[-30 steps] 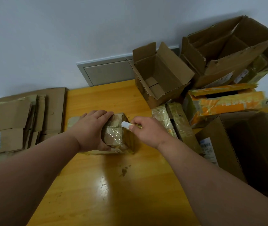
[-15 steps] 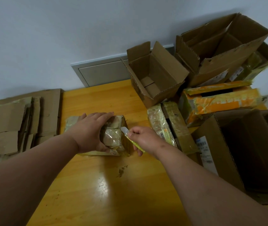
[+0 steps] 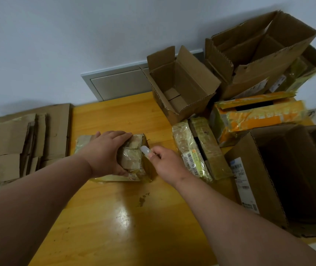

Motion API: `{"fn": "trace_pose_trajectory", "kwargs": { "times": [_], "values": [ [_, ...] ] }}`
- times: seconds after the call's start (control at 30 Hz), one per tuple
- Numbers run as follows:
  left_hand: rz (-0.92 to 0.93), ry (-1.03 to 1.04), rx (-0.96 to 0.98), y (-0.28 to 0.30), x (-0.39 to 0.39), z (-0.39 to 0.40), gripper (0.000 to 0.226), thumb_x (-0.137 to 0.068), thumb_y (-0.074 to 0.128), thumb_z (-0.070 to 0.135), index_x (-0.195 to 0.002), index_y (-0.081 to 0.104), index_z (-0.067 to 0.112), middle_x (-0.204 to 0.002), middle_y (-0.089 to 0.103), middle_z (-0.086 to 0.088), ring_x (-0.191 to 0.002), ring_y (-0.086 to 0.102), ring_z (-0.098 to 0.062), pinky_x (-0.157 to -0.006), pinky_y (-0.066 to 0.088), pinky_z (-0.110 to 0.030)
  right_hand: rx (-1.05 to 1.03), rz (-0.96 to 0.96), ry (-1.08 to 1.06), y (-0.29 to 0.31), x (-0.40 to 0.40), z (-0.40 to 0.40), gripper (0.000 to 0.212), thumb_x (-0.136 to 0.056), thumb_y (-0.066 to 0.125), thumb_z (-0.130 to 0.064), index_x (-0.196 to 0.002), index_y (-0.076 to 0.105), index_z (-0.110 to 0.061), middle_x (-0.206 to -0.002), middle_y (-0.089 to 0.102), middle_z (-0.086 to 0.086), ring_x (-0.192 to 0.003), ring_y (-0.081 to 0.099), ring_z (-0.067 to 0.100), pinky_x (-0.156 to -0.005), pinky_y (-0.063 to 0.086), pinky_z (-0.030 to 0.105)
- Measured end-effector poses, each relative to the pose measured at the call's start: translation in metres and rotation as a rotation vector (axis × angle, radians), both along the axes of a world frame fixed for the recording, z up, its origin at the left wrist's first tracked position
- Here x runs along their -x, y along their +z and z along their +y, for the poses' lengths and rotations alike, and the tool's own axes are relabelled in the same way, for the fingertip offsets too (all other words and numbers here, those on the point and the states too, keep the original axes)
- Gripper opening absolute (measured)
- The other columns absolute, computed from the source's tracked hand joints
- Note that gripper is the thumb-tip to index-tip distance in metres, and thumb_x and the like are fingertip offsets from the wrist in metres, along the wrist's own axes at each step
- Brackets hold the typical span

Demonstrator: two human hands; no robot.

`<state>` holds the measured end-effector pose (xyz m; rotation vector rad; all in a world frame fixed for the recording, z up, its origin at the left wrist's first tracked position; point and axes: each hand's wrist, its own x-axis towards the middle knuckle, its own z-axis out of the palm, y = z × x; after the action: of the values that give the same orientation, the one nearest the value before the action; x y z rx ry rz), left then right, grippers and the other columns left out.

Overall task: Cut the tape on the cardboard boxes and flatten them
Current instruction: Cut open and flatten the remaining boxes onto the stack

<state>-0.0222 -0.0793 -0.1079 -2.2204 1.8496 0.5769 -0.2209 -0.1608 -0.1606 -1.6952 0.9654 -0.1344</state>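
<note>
A small cardboard box (image 3: 134, 160) wrapped in clear tape sits on the yellow wooden table (image 3: 126, 217). My left hand (image 3: 105, 152) grips this box from above and the left, fingers over its far edge. My right hand (image 3: 165, 162) holds a small cutter (image 3: 146, 150) with a pale tip, and the tip touches the box's right top edge. The cutter's body is mostly hidden in my fist.
Flattened cardboard (image 3: 18, 139) lies stacked at the left table edge. A taped flat box (image 3: 197, 148) lies right of my hand. Open boxes (image 3: 180, 87) (image 3: 257, 52) stand at the back, an orange-wrapped box (image 3: 259, 116) and a large open box (image 3: 291, 173) at the right.
My right hand has shifted slightly up along the box's right edge with the cutter, after dipping lower half a second ago. My left hand keeps its hold.
</note>
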Motion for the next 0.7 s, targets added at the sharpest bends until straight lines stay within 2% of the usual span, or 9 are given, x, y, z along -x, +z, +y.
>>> {"fn": "trace_pose_trajectory", "kwargs": {
  "times": [0.2,0.33,0.5,0.63,0.7],
  "values": [
    [0.011,0.014,0.007,0.0,0.0,0.001,0.122,-0.057,0.08,0.069,-0.156,0.019,0.031,-0.157,0.03,0.007,-0.143,0.026,-0.02,-0.12,0.015,-0.055,-0.027,-0.029,-0.036,-0.002,0.005,0.006,0.027,-0.099,0.049,-0.038,-0.074,0.056,-0.034,-0.069,0.054,-0.008,-0.067,0.051,0.014,-0.062,0.039,0.03],
    [-0.001,0.009,-0.017,0.0,-0.001,-0.002,0.123,-0.059,0.079,0.069,-0.157,0.015,0.031,-0.159,0.027,0.006,-0.145,0.025,-0.02,-0.12,0.017,-0.055,0.054,0.003,-0.056,-0.001,-0.001,0.003,0.023,-0.099,0.045,-0.041,-0.078,0.052,-0.033,-0.066,0.055,-0.004,-0.063,0.052,0.02,-0.06,0.042,0.035],
    [0.012,0.02,-0.05,0.0,-0.002,-0.002,0.126,-0.06,0.076,0.071,-0.158,0.007,0.031,-0.163,0.017,0.008,-0.149,0.016,-0.018,-0.12,0.006,-0.055,0.121,0.013,-0.051,-0.002,-0.004,0.002,0.022,-0.098,0.046,-0.041,-0.084,0.054,-0.026,-0.066,0.056,-0.002,-0.065,0.056,0.024,-0.06,0.047,0.041],
    [0.032,0.043,-0.058,0.003,-0.003,-0.005,0.127,-0.059,0.077,0.071,-0.158,0.01,0.029,-0.163,0.016,0.008,-0.149,0.017,-0.016,-0.119,0.003,-0.055,0.066,-0.016,-0.069,-0.007,0.006,0.005,0.026,-0.099,0.05,-0.039,-0.074,0.057,-0.033,-0.062,0.052,-0.009,-0.06,0.049,0.013,-0.058,0.04,0.031],
    [0.041,0.056,-0.064,0.006,-0.004,-0.008,0.127,-0.058,0.077,0.072,-0.158,0.011,0.029,-0.163,0.017,0.009,-0.148,0.019,-0.016,-0.12,0.003,-0.055,0.053,-0.006,-0.06,-0.012,0.012,0.01,0.023,-0.098,0.05,-0.04,-0.078,0.059,-0.034,-0.059,0.052,-0.01,-0.057,0.047,0.009,-0.054,0.035,0.027]
  ]
}}
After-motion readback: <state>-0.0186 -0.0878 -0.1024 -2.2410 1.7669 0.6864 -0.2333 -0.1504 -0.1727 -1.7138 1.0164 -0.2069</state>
